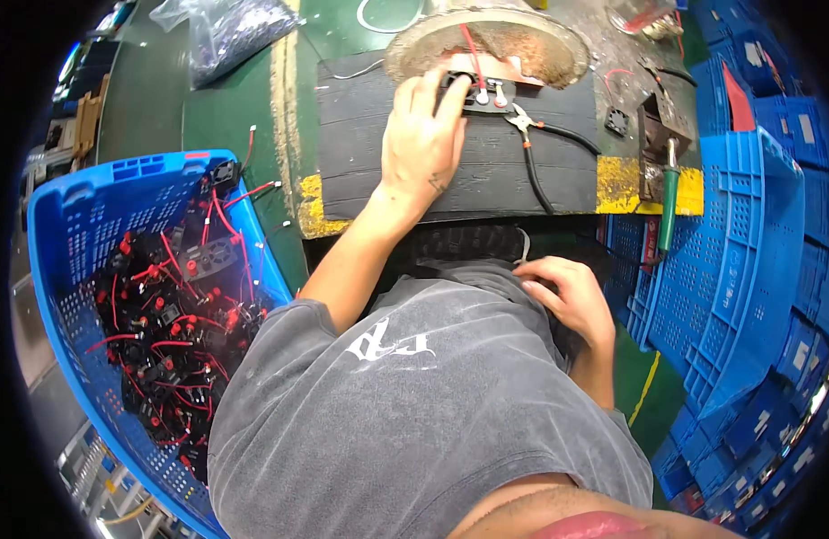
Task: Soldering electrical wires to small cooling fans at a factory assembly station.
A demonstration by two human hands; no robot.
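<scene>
"by the shirt [405,386], what's the right hand [571,292] doing?"

"loosely curled; can't tell if it's gripping."

"farther out?"

"left hand [423,135] touching the black part [490,95], beside the dish [414,40]; hold unclear. probably positioning it, which calls for steadiness next."

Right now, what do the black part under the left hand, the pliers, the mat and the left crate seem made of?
Black part: probably hard plastic, by its smooth, dark face.
Pliers: likely steel at the bare grey head; handles perhaps plastic-coated, black and orange.
Mat: matte black, creased; maybe rubber, unclear.
Left crate: probably moulded plastic, smooth blue with neat holes.
</scene>
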